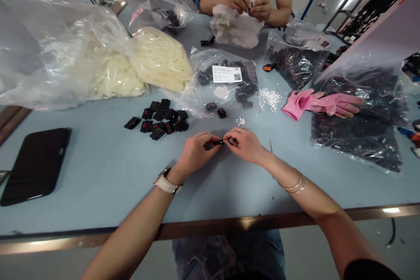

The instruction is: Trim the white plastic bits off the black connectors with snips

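Observation:
My left hand (197, 151) and my right hand (246, 143) meet over the blue table (98, 170), fingers pinched. The left grips a small black plastic connector (215, 143). The right pinches a tiny part (231, 141) pressed against the connector's end; I cannot make out what it is. A pile of black connectors (160, 120) lies just beyond my left hand. A few small white pieces (241, 120) sit right behind my right hand.
A black phone (36, 164) lies at the left. Big clear bags of white parts (98, 65) and black parts (357, 118) ring the table. A labelled bag (226, 81), a white-piece heap (271, 97) and pink gloves (320, 103) lie mid-table. Opposite, another person's hands (249, 4) work.

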A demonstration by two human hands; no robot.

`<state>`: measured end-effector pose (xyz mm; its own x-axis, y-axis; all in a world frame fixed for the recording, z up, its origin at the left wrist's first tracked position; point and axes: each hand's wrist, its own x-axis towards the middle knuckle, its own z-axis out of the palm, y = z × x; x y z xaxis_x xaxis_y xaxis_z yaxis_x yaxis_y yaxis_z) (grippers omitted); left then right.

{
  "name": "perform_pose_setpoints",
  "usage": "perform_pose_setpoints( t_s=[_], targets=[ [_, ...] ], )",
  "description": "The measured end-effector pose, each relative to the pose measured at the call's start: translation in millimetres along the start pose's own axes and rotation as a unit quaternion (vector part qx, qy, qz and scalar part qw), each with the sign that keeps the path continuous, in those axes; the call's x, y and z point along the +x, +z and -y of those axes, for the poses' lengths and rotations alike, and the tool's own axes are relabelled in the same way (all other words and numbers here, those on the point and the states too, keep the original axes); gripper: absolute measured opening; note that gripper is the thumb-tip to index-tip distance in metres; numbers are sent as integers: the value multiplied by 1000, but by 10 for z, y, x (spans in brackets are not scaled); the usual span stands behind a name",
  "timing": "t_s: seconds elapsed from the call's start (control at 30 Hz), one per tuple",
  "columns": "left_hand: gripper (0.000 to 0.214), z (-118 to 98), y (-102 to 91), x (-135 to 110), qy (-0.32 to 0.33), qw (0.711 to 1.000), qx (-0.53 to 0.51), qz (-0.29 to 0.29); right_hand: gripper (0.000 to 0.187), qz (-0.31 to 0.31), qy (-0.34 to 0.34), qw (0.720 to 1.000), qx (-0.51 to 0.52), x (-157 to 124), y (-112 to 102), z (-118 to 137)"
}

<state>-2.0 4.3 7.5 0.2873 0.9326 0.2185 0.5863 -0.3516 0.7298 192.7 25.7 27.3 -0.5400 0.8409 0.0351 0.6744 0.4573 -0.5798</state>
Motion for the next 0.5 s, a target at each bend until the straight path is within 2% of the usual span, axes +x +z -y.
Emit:
perform_pose_setpoints(
  t_s=[0.27,0.5],
  targets=[
    [7,0,11,-1,0,1000,1,-1,19,19,-20,999,-46,-8,14,30],
    [7,8,14,0,-9,1000,1,4,21,-4,-29,999,-35,-23,102,20]
  ],
)
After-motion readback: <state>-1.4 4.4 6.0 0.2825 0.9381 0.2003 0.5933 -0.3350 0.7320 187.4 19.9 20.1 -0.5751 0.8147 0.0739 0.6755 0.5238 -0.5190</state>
